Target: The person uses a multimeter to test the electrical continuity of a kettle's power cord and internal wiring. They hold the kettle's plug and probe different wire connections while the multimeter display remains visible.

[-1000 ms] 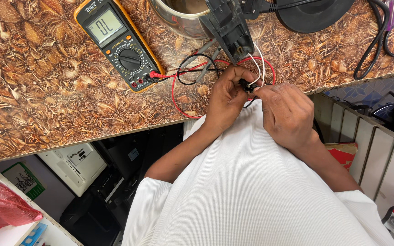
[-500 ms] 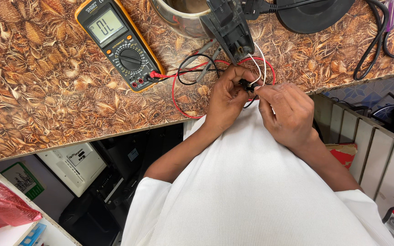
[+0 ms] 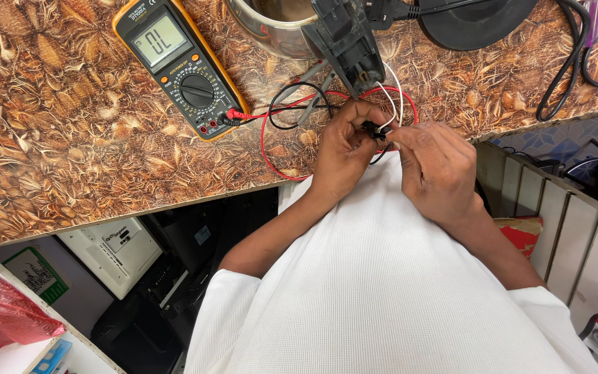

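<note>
your left hand [image 3: 344, 149] and right hand [image 3: 437, 170] pinch a small black connector [image 3: 372, 129] between fingertips, at the counter's [image 3: 70, 138] edge below the kettle handle [image 3: 344, 38]. you're mid wire check; next, steady the multimeter [image 3: 178, 62] probes.

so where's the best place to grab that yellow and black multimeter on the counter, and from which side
Probably by the long edges of the yellow and black multimeter, fingers across its lower half around the dial. Come from above or the left: it lies flat and tilted on the brown patterned countertop, and the red and black test leads plug in at its bottom end.
</note>
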